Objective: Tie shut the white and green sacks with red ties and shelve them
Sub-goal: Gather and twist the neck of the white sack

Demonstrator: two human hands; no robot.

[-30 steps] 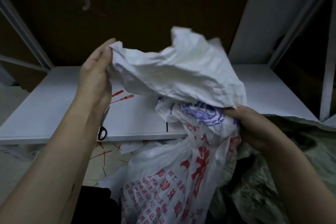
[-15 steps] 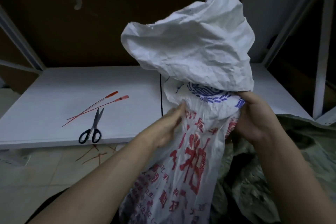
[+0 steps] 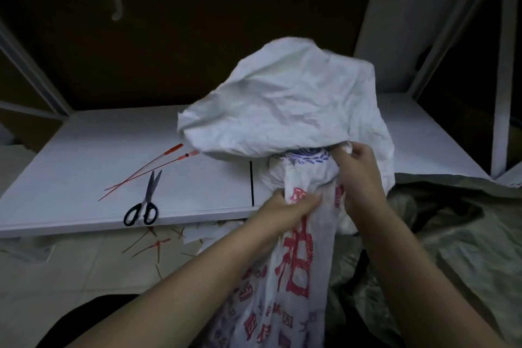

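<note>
A white woven sack (image 3: 285,104) with red and blue print stands in front of me, its loose top flopped over above a gathered neck. My left hand (image 3: 288,205) grips the neck from the left, fingers curled round the bunched fabric. My right hand (image 3: 358,175) grips the neck from the right, just under the flopped top. Two red ties (image 3: 147,171) lie on the white shelf board (image 3: 84,155) to the left. A green sack (image 3: 463,234) lies crumpled at the right.
Black-handled scissors (image 3: 144,203) lie near the shelf's front edge beside the ties. Cut red tie scraps (image 3: 152,246) litter the tiled floor below. White shelf uprights (image 3: 502,65) stand at the right, and brown cardboard backs the shelf.
My left hand left the sack's top edge and came down to grip the neck. The sack top rose, then flopped over. Both hands have bunched the neck tighter.
</note>
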